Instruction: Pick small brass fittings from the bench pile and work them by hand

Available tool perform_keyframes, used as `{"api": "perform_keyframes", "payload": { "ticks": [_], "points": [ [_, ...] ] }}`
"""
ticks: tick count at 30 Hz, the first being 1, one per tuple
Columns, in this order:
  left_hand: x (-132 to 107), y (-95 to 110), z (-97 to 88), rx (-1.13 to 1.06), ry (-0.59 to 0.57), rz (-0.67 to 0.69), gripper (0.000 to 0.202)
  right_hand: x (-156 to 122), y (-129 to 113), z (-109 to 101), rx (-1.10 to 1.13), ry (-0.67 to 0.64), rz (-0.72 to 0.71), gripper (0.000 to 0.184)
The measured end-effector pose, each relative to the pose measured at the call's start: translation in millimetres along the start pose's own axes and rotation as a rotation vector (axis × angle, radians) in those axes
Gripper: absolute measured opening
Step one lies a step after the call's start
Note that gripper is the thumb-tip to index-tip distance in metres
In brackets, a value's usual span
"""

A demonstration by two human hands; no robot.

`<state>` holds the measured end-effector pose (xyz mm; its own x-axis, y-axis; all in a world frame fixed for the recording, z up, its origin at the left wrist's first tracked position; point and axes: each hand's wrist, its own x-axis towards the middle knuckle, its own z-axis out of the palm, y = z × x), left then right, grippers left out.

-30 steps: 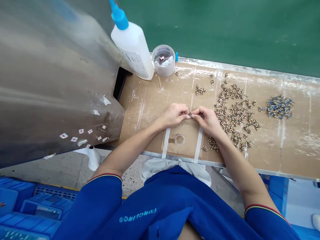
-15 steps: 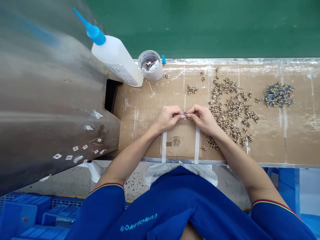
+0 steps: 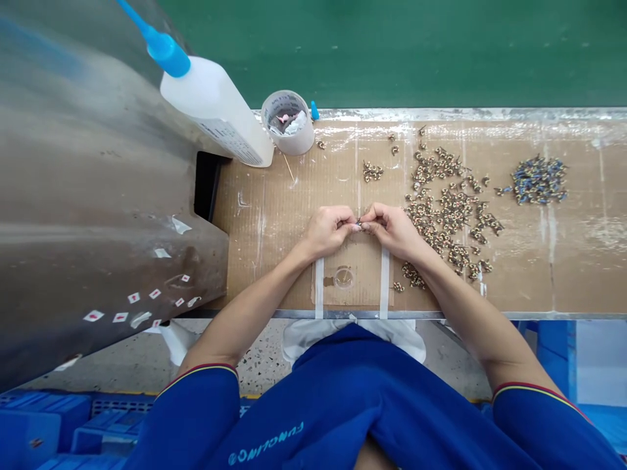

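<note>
My left hand point(image 3: 329, 230) and my right hand point(image 3: 392, 228) meet fingertip to fingertip over the cardboard-covered bench point(image 3: 274, 215). Both are pinched on one tiny dark part point(image 3: 359, 223) held between them; it is too small to make out further. Just right of my right hand lies a spread of several small brass-coloured parts point(image 3: 448, 209). A separate heap of bluish parts point(image 3: 536, 179) sits further right. Below my hands a small clear round dish point(image 3: 343, 277) is fixed to a taped cardboard patch.
A white squeeze bottle with a blue nozzle point(image 3: 210, 104) leans at the back left, beside a tape roll point(image 3: 289, 122) stuffed with scraps. A large grey metal housing point(image 3: 98, 196) fills the left. A green wall stands behind; blue crates point(image 3: 49, 431) sit below.
My hands stay pinched together on the small part throughout. The view has shifted, so the bench appears squarer and slightly further left.
</note>
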<state>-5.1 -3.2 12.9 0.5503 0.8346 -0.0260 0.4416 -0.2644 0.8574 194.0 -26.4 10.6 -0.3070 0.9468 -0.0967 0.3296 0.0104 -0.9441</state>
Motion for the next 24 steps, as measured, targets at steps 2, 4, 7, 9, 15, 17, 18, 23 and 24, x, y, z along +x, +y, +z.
{"api": "perform_keyframes", "payload": {
  "ticks": [2, 4, 7, 9, 15, 17, 18, 23, 24],
  "points": [
    [-1.1, 0.4, -1.0, 0.006, -0.003, -0.003, 0.019, -0.3, 1.4, 2.5, 0.015, 0.024, -0.002, 0.009],
    [-0.2, 0.8, -2.8, 0.010, -0.005, -0.009, 0.019, -0.8, 1.5, 6.5, 0.041, 0.054, 0.000, 0.008],
    [3.6, 5.9, -9.5, -0.018, -0.015, -0.063, 0.015, -0.2, -3.3, 10.6, 0.104, 0.074, -0.001, 0.013],
    [-1.1, 17.2, -18.5, -0.071, -0.028, -0.123, 0.027, 0.9, -9.0, 4.3, 0.123, 0.101, -0.026, 0.016],
    [-137.2, 69.2, -77.1, -0.097, -0.078, -0.259, 0.051, -15.5, -8.4, -98.7, -0.090, 0.669, -0.054, 0.004],
    [-206.5, 74.6, -105.2, -0.057, -0.135, -0.359, 0.040, -29.5, 2.0, -144.3, -0.174, 0.906, 0.064, 0.004],
    [-235.8, 74.6, -118.5, -0.024, -0.126, -0.436, 0.038, -36.2, 8.1, -163.6, -0.204, 1.035, 0.151, 0.008],
    [-274.5, 67.0, -162.4, 0.389, 0.713, -1.048, 0.059, -50.4, 30.6, -205.1, -0.252, 1.370, 0.435, 0.032],
    [-265.0, 65.7, -167.0, 0.493, 0.806, -0.993, 0.059, -49.3, 32.3, -204.9, -0.284, 1.406, 0.462, 0.035]
  ]
}}
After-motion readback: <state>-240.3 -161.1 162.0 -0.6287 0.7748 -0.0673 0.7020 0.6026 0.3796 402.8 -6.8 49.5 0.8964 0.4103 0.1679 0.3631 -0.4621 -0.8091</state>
